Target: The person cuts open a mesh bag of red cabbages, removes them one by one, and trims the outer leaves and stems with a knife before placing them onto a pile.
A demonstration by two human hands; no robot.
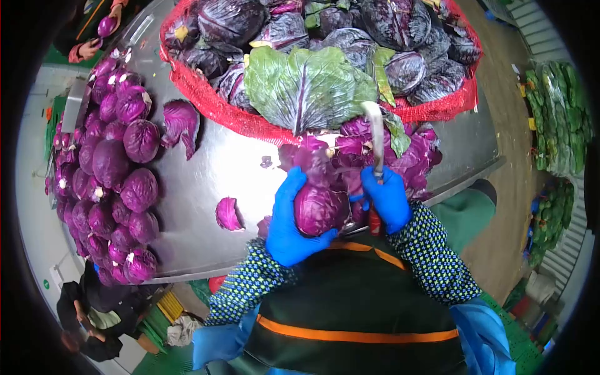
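In the head view, my left hand (290,228), in a blue glove, is wrapped around a red cabbage (320,211) near the table's front edge. My right hand (389,199), also gloved in blue, is closed on the handle of a curved knife (377,134). The blade points up and away from me, its tip bending left, and the red handle end shows below the fist. Beyond the cabbage lie loose purple leaves (415,159), some blurred. A single torn leaf (229,214) rests on the metal to the left of my left hand.
A red mesh sack (219,115) of untrimmed cabbages stands at the back of the metal table (206,181), a large green leaf (306,87) on top. Trimmed cabbages (112,164) are piled at left. Another person's hands (87,50) hold a small cabbage at top left. Bagged green vegetables (556,119) lie right.
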